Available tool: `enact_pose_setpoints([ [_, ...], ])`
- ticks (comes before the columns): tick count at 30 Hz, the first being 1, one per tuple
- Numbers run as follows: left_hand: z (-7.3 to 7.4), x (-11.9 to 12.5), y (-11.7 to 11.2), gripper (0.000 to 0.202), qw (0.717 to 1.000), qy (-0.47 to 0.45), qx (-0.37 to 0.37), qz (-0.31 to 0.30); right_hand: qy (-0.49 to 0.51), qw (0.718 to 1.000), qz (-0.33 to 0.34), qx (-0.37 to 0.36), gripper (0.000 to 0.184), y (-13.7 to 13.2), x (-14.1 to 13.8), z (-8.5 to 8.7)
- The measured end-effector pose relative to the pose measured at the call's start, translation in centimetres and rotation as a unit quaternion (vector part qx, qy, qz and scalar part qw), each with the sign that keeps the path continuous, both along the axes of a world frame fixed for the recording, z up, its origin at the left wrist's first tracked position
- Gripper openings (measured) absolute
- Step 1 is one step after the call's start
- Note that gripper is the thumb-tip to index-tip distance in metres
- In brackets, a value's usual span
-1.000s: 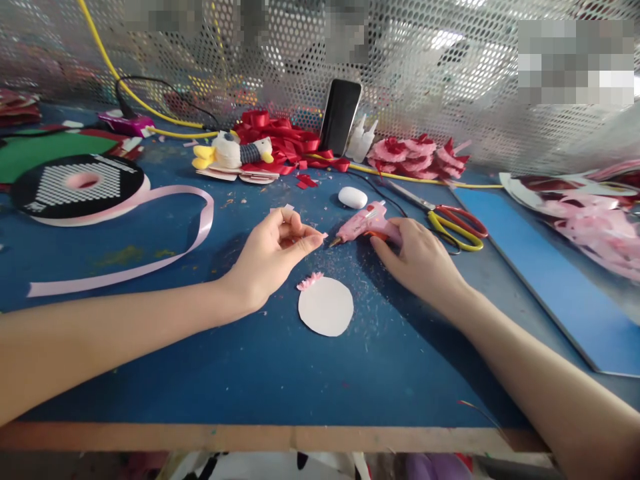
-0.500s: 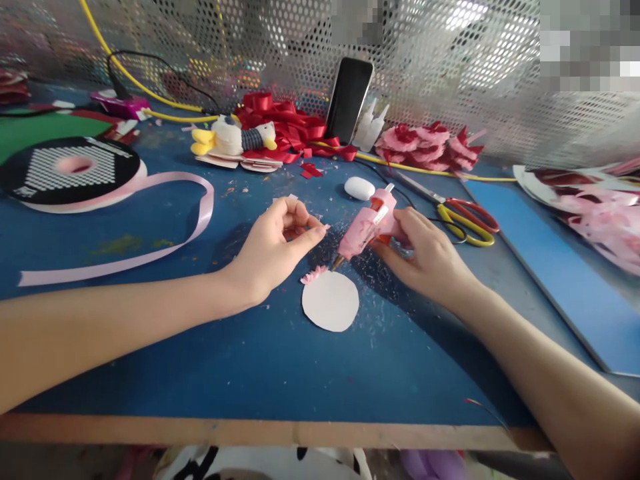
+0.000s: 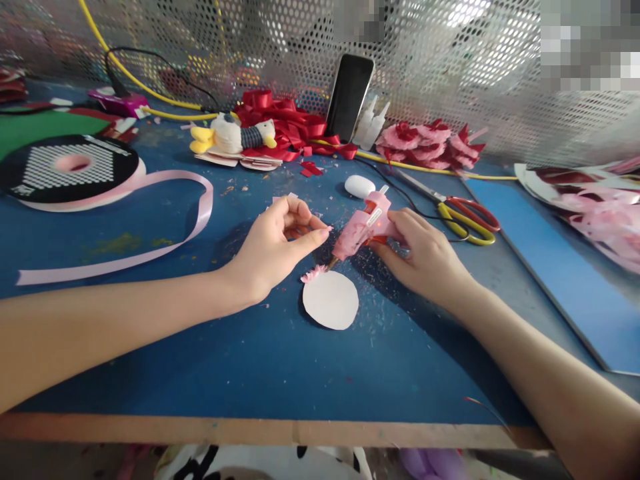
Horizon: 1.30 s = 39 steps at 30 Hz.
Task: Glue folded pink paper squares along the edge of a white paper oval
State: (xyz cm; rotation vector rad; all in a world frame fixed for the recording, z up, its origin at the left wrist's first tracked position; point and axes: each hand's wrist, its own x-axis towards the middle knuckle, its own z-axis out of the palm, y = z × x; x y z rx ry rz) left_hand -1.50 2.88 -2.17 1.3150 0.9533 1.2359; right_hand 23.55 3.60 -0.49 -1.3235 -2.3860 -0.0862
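Two hands, left (image 3: 273,247) pinching one pink ribbon piece (image 3: 324,229), right (image 3: 425,257) gripping one glue gun (image 3: 363,227).

Bright backlight through the mesh, soft shadows, wide-angle stretch at edges.

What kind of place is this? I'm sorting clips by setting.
Likely a craft workbench for ribbon decorations. A pink ribbon spool lies unrolled on the blue table, the right hand holds a pink glue gun, and scissors lie beside finished pink-and-red ribbon flowers.

Glue gun (image 3: 364,229) nozzle now lower, at disc (image 3: 331,299) edge.
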Motion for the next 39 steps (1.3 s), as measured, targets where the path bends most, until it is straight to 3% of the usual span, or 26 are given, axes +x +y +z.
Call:
enact_pose_setpoints([
  [22,0.1,0.0,0.0,0.028,1.0,0.009,0.005,0.002,-0.018,0.999,-0.004,0.05,0.016,-0.4,0.0,0.7],
  [32,-0.3,0.0,0.1,0.029,1.0,0.024,0.01,0.014,-0.052,0.985,-0.026,0.165,0.037,-2.5,-1.1,1.4],
  [39,-0.3,0.0,0.2,0.03,1.0,0.001,0.009,-0.001,-0.093,0.956,-0.058,0.274,0.044,-3.7,-1.5,1.3],
])
